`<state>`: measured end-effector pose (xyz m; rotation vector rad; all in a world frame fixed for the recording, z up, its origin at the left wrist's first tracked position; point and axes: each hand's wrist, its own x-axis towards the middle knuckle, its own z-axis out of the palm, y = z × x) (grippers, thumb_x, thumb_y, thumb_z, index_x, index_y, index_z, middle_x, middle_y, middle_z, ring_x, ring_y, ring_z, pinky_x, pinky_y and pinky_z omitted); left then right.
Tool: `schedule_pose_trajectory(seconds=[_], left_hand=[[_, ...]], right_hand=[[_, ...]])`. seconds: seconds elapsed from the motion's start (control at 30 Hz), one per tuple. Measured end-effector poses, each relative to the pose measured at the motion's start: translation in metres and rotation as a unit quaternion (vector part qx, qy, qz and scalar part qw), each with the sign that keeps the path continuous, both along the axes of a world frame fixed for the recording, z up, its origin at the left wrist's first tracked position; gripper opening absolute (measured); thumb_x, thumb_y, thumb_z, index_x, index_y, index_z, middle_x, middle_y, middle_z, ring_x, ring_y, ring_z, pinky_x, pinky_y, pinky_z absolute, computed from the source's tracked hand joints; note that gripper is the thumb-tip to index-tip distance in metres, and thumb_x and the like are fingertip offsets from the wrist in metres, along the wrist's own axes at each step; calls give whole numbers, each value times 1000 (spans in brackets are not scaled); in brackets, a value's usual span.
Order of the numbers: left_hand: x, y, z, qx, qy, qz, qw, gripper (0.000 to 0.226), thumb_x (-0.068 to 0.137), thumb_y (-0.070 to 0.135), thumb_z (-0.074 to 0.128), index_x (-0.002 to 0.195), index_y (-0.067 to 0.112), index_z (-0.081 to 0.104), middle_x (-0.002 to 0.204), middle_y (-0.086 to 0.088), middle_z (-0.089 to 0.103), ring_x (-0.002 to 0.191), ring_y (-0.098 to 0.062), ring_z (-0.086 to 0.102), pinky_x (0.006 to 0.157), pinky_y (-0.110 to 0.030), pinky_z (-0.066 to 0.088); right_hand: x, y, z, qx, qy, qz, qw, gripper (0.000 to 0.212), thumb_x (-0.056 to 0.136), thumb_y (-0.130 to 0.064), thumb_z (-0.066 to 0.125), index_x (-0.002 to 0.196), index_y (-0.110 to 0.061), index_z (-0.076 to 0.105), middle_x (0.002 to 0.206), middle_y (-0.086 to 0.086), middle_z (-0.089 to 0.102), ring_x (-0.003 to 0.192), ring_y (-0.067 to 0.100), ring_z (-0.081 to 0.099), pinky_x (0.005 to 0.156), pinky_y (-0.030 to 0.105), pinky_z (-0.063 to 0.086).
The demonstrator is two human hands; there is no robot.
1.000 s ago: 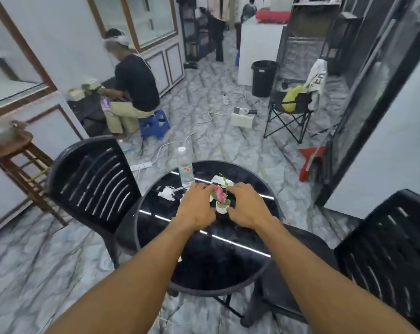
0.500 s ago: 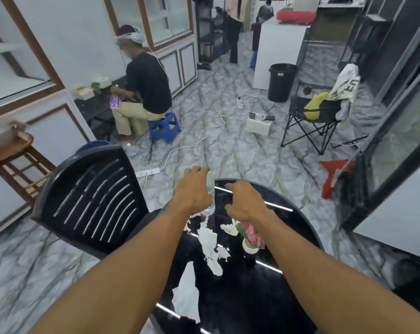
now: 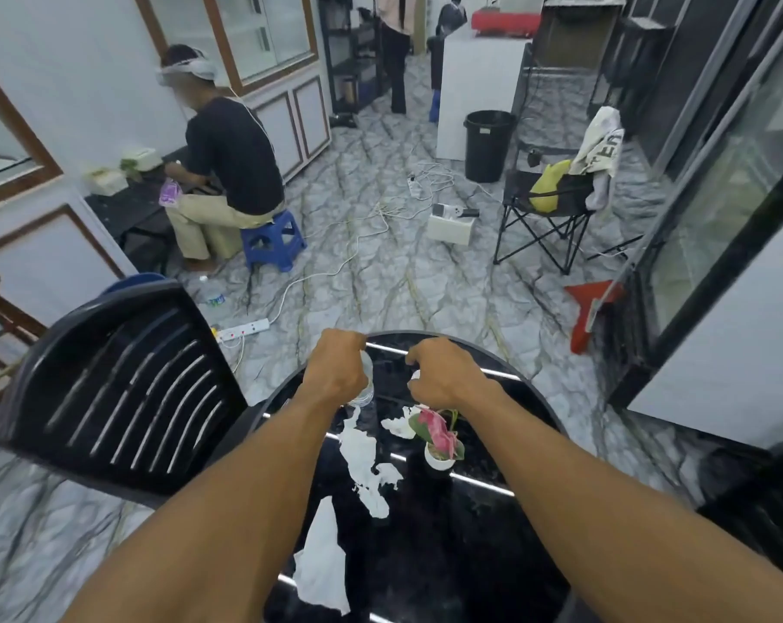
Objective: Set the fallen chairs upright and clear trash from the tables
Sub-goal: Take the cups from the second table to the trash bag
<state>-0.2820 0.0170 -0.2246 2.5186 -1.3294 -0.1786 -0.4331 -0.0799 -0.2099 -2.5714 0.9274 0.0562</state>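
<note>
A black round table [image 3: 448,555] carries torn white paper: a long scrap [image 3: 362,451], a larger sheet [image 3: 322,564] near me and a small piece [image 3: 398,427]. Beside them stands a small white pot with a pink plant [image 3: 439,442]. My left hand [image 3: 335,370] grips a clear water bottle [image 3: 366,386] at the table's far side; most of the bottle is hidden. My right hand [image 3: 446,379] hovers beside it with curled fingers, a white tissue scrap [image 3: 415,375] showing under them. A black slatted chair [image 3: 120,397] stands upright at the table's left.
A black bin [image 3: 488,146] stands at the back, with a folding chair [image 3: 547,209] holding clothes to its right. A person [image 3: 228,173] sits on a blue stool [image 3: 270,240]. A power strip [image 3: 243,329], cables and a bottle [image 3: 216,299] lie on the floor. A glass door [image 3: 718,195] lines the right.
Both hands left the plant pot and reached to the table's far side. My left hand took hold of the water bottle. My view came closer to the table.
</note>
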Motion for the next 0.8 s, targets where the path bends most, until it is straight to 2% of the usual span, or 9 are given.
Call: schedule_pose_trajectory(seconds=[0.07,0.2,0.3,0.47,0.63,0.7,0.8], left_hand=[[-10,2,5,-18,9,-1,1000,28,72,-2,62,98,4,72,90,-14,66,77,-29,63,66,-37,57],[-37,-3,46,-43,-7,-28,999,34,66,4,69,100,7,72,92,-15,68,85,-33,65,63,-31,47],[-78,-14,88,-58,-35,-80,994,40,65,11,74,105,10,71,92,-12,69,89,-32,65,64,-28,41],[-189,-29,131,-63,-98,-172,978,32,62,27,72,92,19,69,74,-3,62,79,-28,62,63,-31,43],[-317,-41,146,-75,-65,-273,957,31,59,25,76,89,17,69,78,-2,65,78,-26,59,62,-31,46],[-371,-46,146,-77,-50,-322,942,36,57,24,77,92,17,71,84,-3,68,82,-25,62,66,-33,52],[-457,-46,140,-74,-15,-394,916,35,57,23,77,91,18,72,87,-3,72,86,-26,64,71,-35,55]], right_hand=[[-14,0,10,-11,1,-4,1000,40,73,-13,64,113,-11,68,102,5,69,88,26,66,76,40,58],[-54,-6,32,-12,-1,-37,999,41,75,-16,63,115,-17,68,112,5,67,97,27,64,81,37,56],[-100,-7,49,-16,6,-72,997,38,77,-15,64,115,-16,68,114,5,66,98,27,63,78,32,53],[-209,-3,75,-25,2,-142,990,48,77,-13,62,124,-16,64,122,9,63,108,30,62,82,33,53],[-347,11,98,-51,-5,-212,976,48,78,-15,61,125,-19,63,128,7,61,115,29,58,92,38,50],[-405,21,100,-55,-9,-240,969,43,77,-14,58,119,-18,66,121,7,64,108,29,61,87,35,51],[-493,45,98,-55,-7,-297,953,21,76,-15,59,92,-18,72,97,4,68,91,27,65,77,34,55]])
